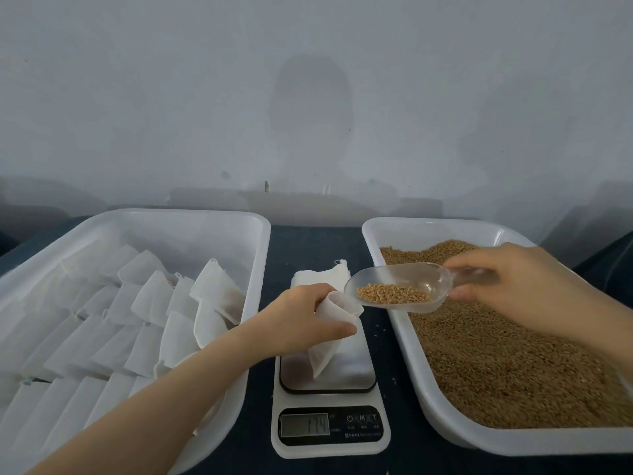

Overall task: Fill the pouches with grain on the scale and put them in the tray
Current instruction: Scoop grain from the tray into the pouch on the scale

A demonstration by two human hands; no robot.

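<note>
While the left hand (301, 317) pinches the mouth of a white mesh pouch (329, 341) open above the steel platform of the kitchen scale (329, 419), the right hand (507, 279) grips the handle of a clear plastic scoop (397, 286) carrying a small charge of grain (394, 293), its lip touching or just over the pouch rim. Good practice here, by my judgement: keep the mouth held wide, tip the scoop slowly, and let the pouch rest on the platform so the display reads true — loose kernels already lie on the dark tabletop beside the scale. A stack of empty pouches (322, 274) sits just behind the scale. Room is tight: the pouch tray (260, 234) on the left and the grain tray (370, 234) on the right flank the scale closely — open space lies only above.
</note>
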